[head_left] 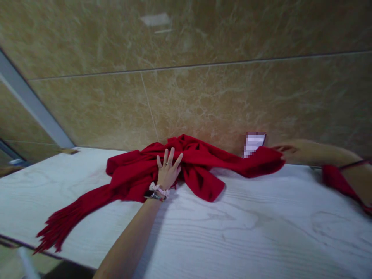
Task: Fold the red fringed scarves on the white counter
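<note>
A red scarf (130, 174) lies bunched and rumpled on the white wood-grain table (232, 232). Its fringed end trails to the lower left, over the table's front edge. My left hand (169, 170) presses flat on the middle of the bunch, fingers spread, with a ring, a scrunchie and a watch or bracelet on that arm. Off to the right, my right hand (287, 150) pinches a stretched-out part of the scarf near the wall; its fingers are partly hidden and blurred. More red fabric (338, 180) hangs below the right forearm, and I cannot tell whether it belongs to the scarf.
Behind the table rises a tan marbled tile wall (203, 93). A blurred-out, phone-like rectangle (254, 144) leans against it beside the scarf. A grey metal strip (35, 97) runs down the wall at left, and a small brown block (69, 151) sits at the table's back corner.
</note>
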`<state>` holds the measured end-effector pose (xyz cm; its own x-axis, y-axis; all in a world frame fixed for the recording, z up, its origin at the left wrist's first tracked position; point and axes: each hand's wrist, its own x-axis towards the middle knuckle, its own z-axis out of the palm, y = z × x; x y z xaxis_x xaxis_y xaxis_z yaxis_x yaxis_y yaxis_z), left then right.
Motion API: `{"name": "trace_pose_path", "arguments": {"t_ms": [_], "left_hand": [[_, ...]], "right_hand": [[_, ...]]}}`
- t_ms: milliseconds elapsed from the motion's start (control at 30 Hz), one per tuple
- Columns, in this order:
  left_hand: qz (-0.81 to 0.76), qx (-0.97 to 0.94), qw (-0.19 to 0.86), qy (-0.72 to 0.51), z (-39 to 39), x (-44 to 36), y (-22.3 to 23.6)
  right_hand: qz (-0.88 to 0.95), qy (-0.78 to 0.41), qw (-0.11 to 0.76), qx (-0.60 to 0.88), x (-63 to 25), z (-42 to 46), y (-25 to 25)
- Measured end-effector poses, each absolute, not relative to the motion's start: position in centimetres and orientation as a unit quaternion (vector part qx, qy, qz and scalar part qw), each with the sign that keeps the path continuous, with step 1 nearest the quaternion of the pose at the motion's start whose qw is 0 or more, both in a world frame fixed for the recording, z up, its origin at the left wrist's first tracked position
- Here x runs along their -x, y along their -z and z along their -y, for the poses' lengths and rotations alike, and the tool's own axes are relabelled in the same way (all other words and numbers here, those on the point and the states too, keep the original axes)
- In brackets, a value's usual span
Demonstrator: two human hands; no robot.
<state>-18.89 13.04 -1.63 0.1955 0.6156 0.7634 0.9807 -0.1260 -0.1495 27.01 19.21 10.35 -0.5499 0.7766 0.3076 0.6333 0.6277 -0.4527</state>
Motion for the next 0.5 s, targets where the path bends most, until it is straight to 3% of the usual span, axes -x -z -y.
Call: {"name": "trace_pose_path", "arguments": {"t_ms": [33, 67, 267, 400, 500], "left_hand": [[0.575, 0.699, 0.328, 0.269, -12.9, 18.9, 1.5], [0.579, 0.701, 0.325, 0.262, -12.8, 18.8, 1.5], [0.582, 0.695, 0.334, 0.26, -12.7, 19.2, 1.5], [0.585, 0.68, 0.348, 0.273, -12.8, 19.6, 1.8], [0.601, 0.663, 0.342, 0.289, -12.7, 19.7, 1.7]], "right_hand": [[0.888, -0.165, 0.142, 0.406, -25.2, -18.8, -10.1], [0.895, -0.163, 0.117, 0.397, -22.9, -18.4, -10.0], [0.938, -0.056, 0.198, 0.277, -5.4, -15.4, -8.1], [0.916, 0.076, 0.195, 0.342, 2.1, -14.4, -5.1], [0.913, 0.106, 0.168, 0.357, 3.5, -14.8, -3.7]]}}
